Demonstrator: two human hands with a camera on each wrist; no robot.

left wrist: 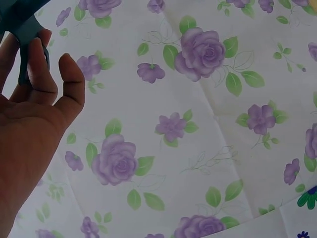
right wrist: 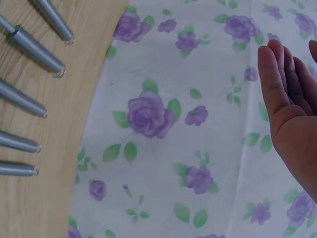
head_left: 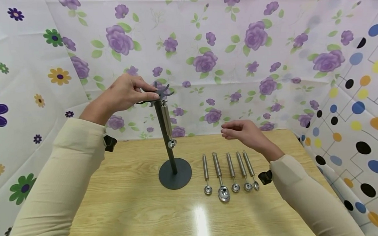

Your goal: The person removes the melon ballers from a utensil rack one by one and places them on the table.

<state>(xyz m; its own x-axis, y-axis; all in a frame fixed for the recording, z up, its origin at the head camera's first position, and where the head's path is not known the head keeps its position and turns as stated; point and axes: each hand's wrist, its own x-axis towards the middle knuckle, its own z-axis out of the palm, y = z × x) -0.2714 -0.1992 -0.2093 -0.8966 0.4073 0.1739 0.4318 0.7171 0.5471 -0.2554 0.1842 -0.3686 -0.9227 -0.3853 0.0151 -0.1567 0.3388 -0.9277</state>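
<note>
My left hand [head_left: 126, 92] pinches a hook of the dark utensil stand [head_left: 165, 126] between thumb and fingers, at the hooked top. In the left wrist view, the fingers are curled round a dark hook [left wrist: 25, 62]. A metal melon baller [head_left: 167, 122] hangs from the stand on the side nearer my right hand. My right hand [head_left: 246, 133] is held in the air above the far part of the table, fingers nearly straight and holding nothing. Below it lie several metal-handled scoops in a row, among them a larger oval scoop [head_left: 223, 193] and a small round one [head_left: 208, 190].
The stand's round base [head_left: 176, 183] rests on the light wooden table [head_left: 133, 212], left of the row. Floral cloth [head_left: 202, 61] hangs behind the table. Patterned cloths also cover the left and right sides.
</note>
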